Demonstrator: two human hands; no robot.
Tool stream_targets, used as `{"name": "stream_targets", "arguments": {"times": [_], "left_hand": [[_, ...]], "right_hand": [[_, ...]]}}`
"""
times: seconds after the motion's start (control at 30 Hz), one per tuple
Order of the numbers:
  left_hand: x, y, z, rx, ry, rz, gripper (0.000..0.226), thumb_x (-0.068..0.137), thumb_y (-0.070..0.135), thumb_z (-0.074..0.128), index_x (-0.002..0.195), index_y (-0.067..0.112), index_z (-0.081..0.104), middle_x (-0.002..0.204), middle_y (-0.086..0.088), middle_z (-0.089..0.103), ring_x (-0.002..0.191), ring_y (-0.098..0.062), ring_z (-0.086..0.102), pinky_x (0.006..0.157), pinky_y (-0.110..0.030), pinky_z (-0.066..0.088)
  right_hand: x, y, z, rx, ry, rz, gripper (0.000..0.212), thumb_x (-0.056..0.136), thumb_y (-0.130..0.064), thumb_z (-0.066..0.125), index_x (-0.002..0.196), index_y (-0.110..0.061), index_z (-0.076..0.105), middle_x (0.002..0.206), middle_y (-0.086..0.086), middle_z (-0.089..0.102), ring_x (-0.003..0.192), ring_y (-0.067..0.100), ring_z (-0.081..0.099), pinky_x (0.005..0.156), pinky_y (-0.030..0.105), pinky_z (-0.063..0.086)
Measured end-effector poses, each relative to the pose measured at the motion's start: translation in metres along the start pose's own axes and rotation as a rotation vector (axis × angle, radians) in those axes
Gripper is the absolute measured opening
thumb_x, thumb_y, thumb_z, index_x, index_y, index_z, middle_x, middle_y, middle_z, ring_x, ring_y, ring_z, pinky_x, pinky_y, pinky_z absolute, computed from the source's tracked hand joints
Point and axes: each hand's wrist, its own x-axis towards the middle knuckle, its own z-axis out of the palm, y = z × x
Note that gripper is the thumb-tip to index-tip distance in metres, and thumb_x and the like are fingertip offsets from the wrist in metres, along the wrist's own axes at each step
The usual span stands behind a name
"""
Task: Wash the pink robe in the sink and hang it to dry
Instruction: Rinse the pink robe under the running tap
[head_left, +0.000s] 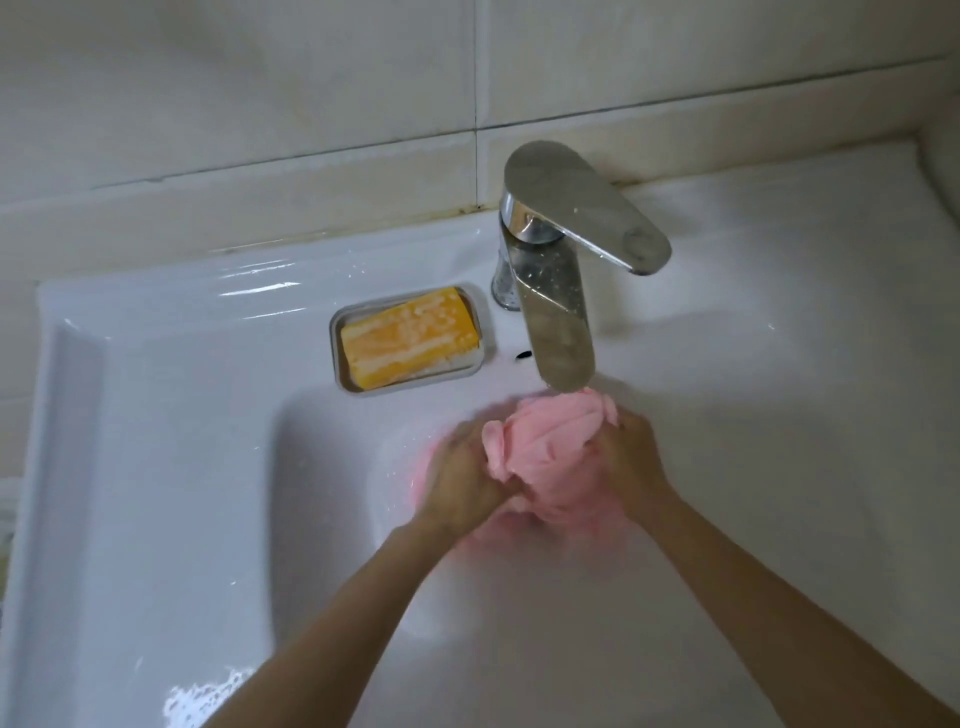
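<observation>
The pink robe is bunched into a wet wad inside the white sink, just under the spout of the chrome faucet. My left hand grips the wad from its left side. My right hand grips it from the right. Both hands look blurred. More pink cloth trails below the hands toward the basin floor, partly hidden by them.
A yellow bar of soap lies in a grey soap dish on the sink ledge, left of the faucet. Tiled wall rises behind the sink. Some foam sits on the near rim at lower left.
</observation>
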Motion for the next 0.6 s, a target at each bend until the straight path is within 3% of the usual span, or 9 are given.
{"name": "stream_targets", "arguments": {"times": [0.03, 0.1, 0.13, 0.2, 0.27, 0.37, 0.4, 0.5, 0.6], "left_hand": [[-0.009, 0.003, -0.004, 0.064, 0.107, 0.067, 0.049, 0.067, 0.030, 0.077, 0.111, 0.013, 0.062, 0.104, -0.006, 0.063, 0.093, -0.025, 0.054, 0.079, -0.034, 0.044], [-0.029, 0.004, -0.006, 0.200, 0.246, 0.202, 0.053, 0.062, 0.024, 0.077, 0.109, 0.010, 0.059, 0.100, -0.009, 0.055, 0.090, -0.025, 0.047, 0.076, -0.032, 0.039], [-0.041, 0.001, -0.005, 0.228, 0.217, 0.267, 0.062, 0.061, 0.022, 0.077, 0.118, 0.011, 0.054, 0.107, -0.010, 0.050, 0.095, -0.025, 0.044, 0.082, -0.034, 0.038], [-0.064, -0.003, -0.008, 0.277, 0.019, 0.340, 0.079, 0.065, 0.038, 0.076, 0.133, 0.020, 0.041, 0.125, -0.009, 0.039, 0.113, -0.026, 0.038, 0.097, -0.038, 0.035], [-0.081, -0.011, -0.009, 0.319, -0.188, 0.356, 0.066, 0.073, 0.062, 0.062, 0.129, 0.033, 0.045, 0.131, -0.001, 0.040, 0.126, -0.021, 0.037, 0.111, -0.051, 0.023], [-0.087, -0.012, -0.007, 0.355, -0.157, 0.279, 0.046, 0.077, 0.069, 0.049, 0.100, 0.032, 0.063, 0.111, 0.009, 0.061, 0.110, -0.015, 0.058, 0.111, -0.057, 0.024], [-0.083, -0.011, -0.006, 0.373, -0.114, 0.195, 0.057, 0.071, 0.072, 0.049, 0.106, 0.028, 0.062, 0.114, 0.004, 0.062, 0.111, -0.020, 0.059, 0.110, -0.055, 0.027], [-0.068, -0.006, 0.008, 0.492, -0.106, -0.013, 0.098, 0.062, 0.073, 0.046, 0.144, 0.020, 0.034, 0.147, -0.023, 0.034, 0.132, -0.046, 0.034, 0.095, -0.072, 0.026], [-0.065, -0.005, 0.033, 0.586, -0.224, 0.006, 0.092, 0.067, 0.061, 0.051, 0.148, 0.022, 0.028, 0.151, -0.021, 0.027, 0.133, -0.047, 0.034, 0.084, -0.074, 0.039]], "right_hand": [[-0.010, -0.006, -0.011, 0.128, -0.046, -0.118, 0.015, 0.080, -0.021, 0.065, 0.093, -0.026, 0.069, 0.083, -0.010, 0.071, 0.080, 0.010, 0.063, 0.063, 0.015, 0.046], [-0.024, -0.005, -0.034, 0.227, -0.210, -0.289, 0.055, 0.073, 0.002, 0.073, 0.115, -0.030, 0.056, 0.098, -0.013, 0.071, 0.090, 0.005, 0.066, 0.072, 0.016, 0.050], [-0.032, -0.002, -0.041, 0.156, -0.238, -0.322, 0.069, 0.071, 0.001, 0.075, 0.121, -0.039, 0.049, 0.106, -0.012, 0.069, 0.097, 0.006, 0.065, 0.078, 0.017, 0.050], [-0.043, 0.004, -0.052, -0.269, -0.232, -0.508, 0.063, 0.075, -0.017, 0.064, 0.119, -0.058, 0.044, 0.118, -0.014, 0.060, 0.107, 0.012, 0.059, 0.087, 0.015, 0.044], [-0.050, 0.023, -0.060, -0.742, -0.211, -0.679, 0.059, 0.069, -0.022, 0.043, 0.119, -0.052, 0.046, 0.117, -0.017, 0.051, 0.108, 0.021, 0.053, 0.089, 0.025, 0.043], [-0.063, 0.032, -0.059, -0.780, -0.128, -0.584, 0.065, 0.058, -0.022, 0.057, 0.119, -0.041, 0.046, 0.128, -0.009, 0.043, 0.116, 0.022, 0.044, 0.085, 0.040, 0.051], [-0.064, 0.032, -0.056, -0.798, -0.089, -0.586, 0.076, 0.056, -0.026, 0.066, 0.127, -0.039, 0.041, 0.139, 0.001, 0.038, 0.126, 0.027, 0.038, 0.092, 0.050, 0.048], [-0.050, 0.037, -0.047, -0.994, -0.171, -0.614, 0.117, 0.054, -0.060, 0.076, 0.148, -0.043, 0.008, 0.159, 0.012, -0.002, 0.145, 0.036, -0.001, 0.105, 0.067, 0.010], [-0.028, 0.046, -0.023, -1.178, -0.293, -0.728, 0.107, 0.062, -0.079, 0.051, 0.150, -0.038, 0.008, 0.158, 0.018, 0.003, 0.144, 0.040, 0.005, 0.100, 0.073, 0.017]]}}
